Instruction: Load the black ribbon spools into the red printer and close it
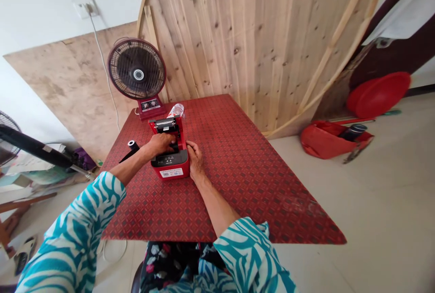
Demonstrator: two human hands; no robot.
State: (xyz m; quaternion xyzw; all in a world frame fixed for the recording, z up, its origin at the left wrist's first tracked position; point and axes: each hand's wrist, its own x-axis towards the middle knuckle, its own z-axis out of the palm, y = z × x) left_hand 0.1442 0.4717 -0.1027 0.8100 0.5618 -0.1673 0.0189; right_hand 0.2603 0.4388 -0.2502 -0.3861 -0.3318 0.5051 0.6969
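Observation:
A red label printer (170, 168) stands on the red patterned table (238, 184), its lid raised (166, 125) and its inside exposed. My left hand (159, 144) reaches over the open top, fingers curled down into the compartment, and whatever they touch is hidden. My right hand (195, 159) clasps the printer's right side. To the left of the printer lies a black ribbon roll (132, 146) with a dark strip trailing from it. A clear plastic bottle (175, 110) lies just behind the raised lid.
A maroon desk fan (137, 68) stands at the table's far end, against curved wooden boards (265, 43). On the floor at right are a red plastic basin (378, 95) and a red bag (331, 140). A dark standing fan (10, 136) leans in at left.

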